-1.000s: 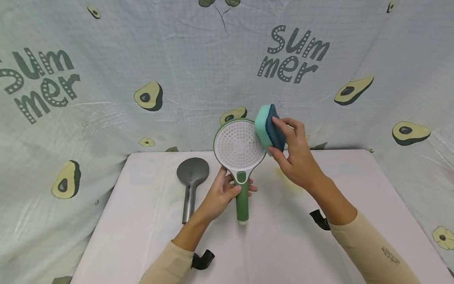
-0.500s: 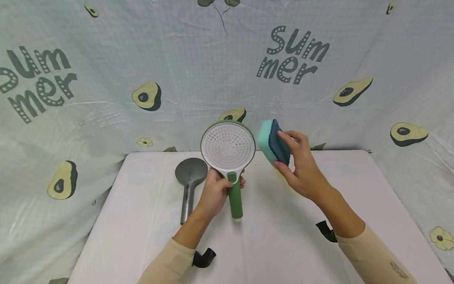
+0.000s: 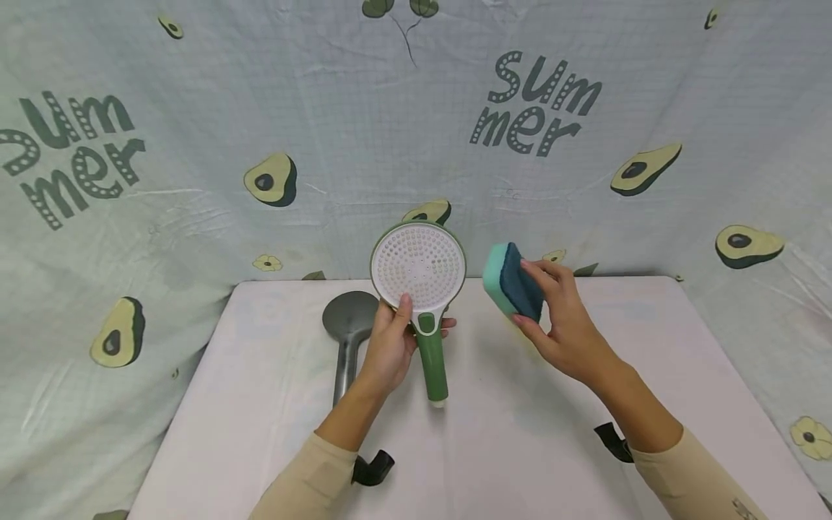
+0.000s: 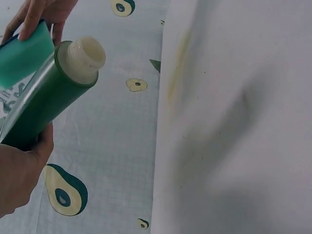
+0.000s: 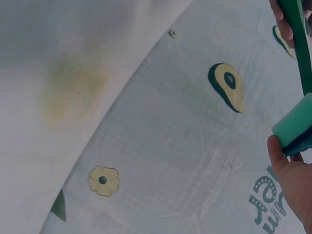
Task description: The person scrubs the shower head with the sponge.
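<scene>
Left hand (image 3: 390,347) grips green shower head (image 3: 419,271) at its neck, spray face upright toward viewer, presented for wiping. Right hand (image 3: 562,328) pinches teal sponge (image 3: 510,289) just beside it, apart, above white table (image 3: 260,404).

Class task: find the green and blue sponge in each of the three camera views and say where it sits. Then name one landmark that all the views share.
Head: the sponge is right of centre, pinched by the right hand.
Left wrist: top left corner, beside the green shower handle.
Right wrist: right edge, above the thumb.
Shared landmark: the avocado-print cloth.
</scene>
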`<act>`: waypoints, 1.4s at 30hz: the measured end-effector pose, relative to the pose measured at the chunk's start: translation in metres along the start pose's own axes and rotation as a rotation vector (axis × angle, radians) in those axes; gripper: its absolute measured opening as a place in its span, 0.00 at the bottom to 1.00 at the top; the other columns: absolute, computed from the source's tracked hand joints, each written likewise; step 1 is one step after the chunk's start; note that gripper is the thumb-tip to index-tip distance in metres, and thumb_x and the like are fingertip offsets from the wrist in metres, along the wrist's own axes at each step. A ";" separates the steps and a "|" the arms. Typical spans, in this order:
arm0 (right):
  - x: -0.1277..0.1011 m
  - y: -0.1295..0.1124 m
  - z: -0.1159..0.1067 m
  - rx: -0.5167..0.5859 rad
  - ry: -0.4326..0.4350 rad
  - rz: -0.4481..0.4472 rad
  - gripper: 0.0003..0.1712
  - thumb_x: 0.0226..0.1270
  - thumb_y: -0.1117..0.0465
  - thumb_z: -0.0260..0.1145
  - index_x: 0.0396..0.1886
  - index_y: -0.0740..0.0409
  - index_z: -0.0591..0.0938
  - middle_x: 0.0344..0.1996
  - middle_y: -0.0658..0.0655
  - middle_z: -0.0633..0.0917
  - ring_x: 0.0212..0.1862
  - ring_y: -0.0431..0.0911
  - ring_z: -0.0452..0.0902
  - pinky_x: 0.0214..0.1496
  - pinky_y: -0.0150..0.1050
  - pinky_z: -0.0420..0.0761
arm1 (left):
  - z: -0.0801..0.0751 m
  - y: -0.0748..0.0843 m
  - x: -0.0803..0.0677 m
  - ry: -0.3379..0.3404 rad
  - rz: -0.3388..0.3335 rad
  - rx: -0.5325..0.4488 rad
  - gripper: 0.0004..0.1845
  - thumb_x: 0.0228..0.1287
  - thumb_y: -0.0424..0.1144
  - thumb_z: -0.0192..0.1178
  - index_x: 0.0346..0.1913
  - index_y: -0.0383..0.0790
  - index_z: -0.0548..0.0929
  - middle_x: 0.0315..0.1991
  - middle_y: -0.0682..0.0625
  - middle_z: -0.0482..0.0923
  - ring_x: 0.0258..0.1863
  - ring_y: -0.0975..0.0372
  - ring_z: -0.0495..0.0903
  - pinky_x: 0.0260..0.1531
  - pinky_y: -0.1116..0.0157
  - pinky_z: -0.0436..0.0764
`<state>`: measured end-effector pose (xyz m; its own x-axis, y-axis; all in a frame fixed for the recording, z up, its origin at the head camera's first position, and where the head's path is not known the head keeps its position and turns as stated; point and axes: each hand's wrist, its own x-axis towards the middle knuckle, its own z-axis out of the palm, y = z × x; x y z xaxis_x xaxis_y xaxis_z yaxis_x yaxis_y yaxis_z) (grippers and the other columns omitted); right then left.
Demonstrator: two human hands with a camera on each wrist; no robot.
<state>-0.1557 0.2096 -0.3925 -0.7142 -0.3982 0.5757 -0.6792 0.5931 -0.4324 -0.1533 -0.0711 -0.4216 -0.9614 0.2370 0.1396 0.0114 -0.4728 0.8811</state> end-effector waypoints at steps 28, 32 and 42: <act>0.034 -0.017 0.023 -0.197 -0.138 -0.213 0.43 0.65 0.63 0.75 0.77 0.47 0.68 0.73 0.68 0.66 0.71 0.64 0.67 0.66 0.60 0.78 | 0.009 0.015 0.031 -0.067 -0.024 -0.018 0.27 0.87 0.45 0.34 0.80 0.41 0.56 0.66 0.44 0.67 0.49 0.59 0.80 0.41 0.60 0.87; 0.034 -0.023 0.026 -0.157 -0.181 -0.274 0.42 0.64 0.64 0.76 0.76 0.49 0.71 0.72 0.67 0.68 0.70 0.64 0.68 0.67 0.60 0.78 | 0.008 0.020 0.033 -0.057 -0.013 -0.014 0.26 0.87 0.45 0.35 0.80 0.40 0.57 0.65 0.45 0.68 0.49 0.60 0.81 0.41 0.63 0.88; -0.005 -0.041 0.038 -0.213 -0.349 -0.485 0.42 0.63 0.59 0.78 0.75 0.42 0.72 0.70 0.63 0.71 0.67 0.57 0.71 0.63 0.50 0.84 | -0.002 0.031 0.044 0.032 -0.009 0.127 0.23 0.87 0.45 0.37 0.75 0.39 0.64 0.66 0.40 0.70 0.55 0.52 0.80 0.46 0.55 0.86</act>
<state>-0.1306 0.1607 -0.4046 -0.3713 -0.8401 0.3953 -0.9165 0.3998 -0.0112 -0.1956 -0.0773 -0.3888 -0.9699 0.2126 0.1186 0.0353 -0.3590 0.9326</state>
